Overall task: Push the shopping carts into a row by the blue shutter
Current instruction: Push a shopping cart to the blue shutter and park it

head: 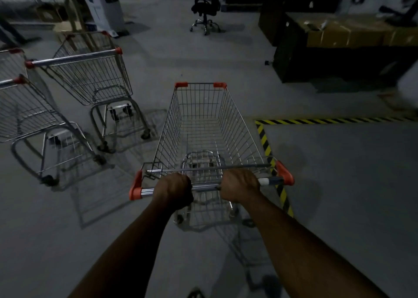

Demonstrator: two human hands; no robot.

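Left hand: grip clenched around the cart handle, left of its middle, knuckles up. Right hand: grip clenched around the same handle, right of its middle, close beside the left hand.

Handle: chrome bar, slightly tilted, with an orange plastic end cap at each end.

Cart: chrome wire basket, nothing inside, narrowing toward the far end; two orange corner guards on the far rim; folded child-seat flap just beyond the handle. Stands on the grey concrete floor, directly ahead of the person, pointing away.

Second cart: same wire build, orange caps on its handle, parked to the left and farther off. Third cart: just beside the second, at the left edge, partly cut off.

Yellow-and-black floor tape: runs under the held cart's right rear corner, then turns right.

Office chair: black, well beyond the carts. Cardboard boxes: stacked far right.
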